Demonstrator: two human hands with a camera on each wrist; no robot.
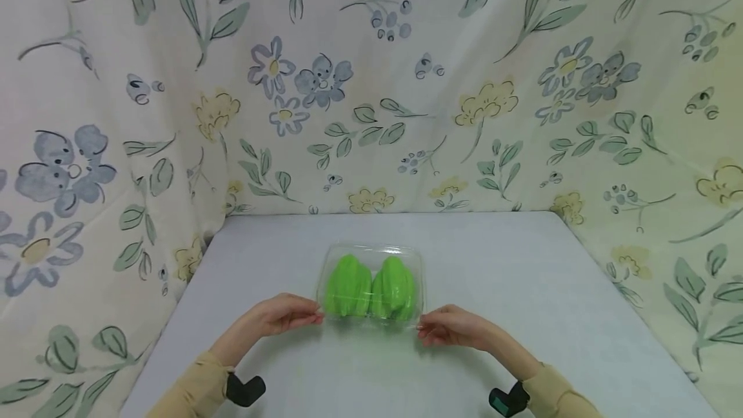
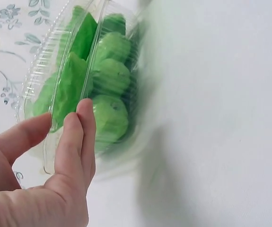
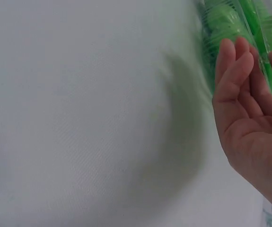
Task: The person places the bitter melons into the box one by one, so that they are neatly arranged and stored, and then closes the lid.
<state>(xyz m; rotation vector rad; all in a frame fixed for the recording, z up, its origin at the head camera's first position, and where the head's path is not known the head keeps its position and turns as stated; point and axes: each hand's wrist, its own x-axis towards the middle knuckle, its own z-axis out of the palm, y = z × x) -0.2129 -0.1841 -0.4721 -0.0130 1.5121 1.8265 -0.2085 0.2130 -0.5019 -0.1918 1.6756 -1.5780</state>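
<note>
A clear plastic clamshell box (image 1: 371,249) is at the middle of the table, its lid down over bright green ribbed fruit-like pieces (image 1: 347,286). My left hand (image 1: 288,313) pinches the rim at the box's near left corner, thumb above and fingers below. At the near right corner my right hand (image 1: 453,328) has the rim between thumb and fingers. The left wrist view shows the box (image 2: 55,90) from the side, with several rounded green pieces (image 2: 111,75) behind its ridged lower wall. Only part of the box (image 3: 249,28) appears in the right wrist view, past my fingers.
A white table (image 1: 499,263) lies under the box and stretches to both sides. Behind it and along its sides hangs a floral cloth (image 1: 371,102). Dark wrist devices (image 1: 245,390) sit at my sleeve cuffs.
</note>
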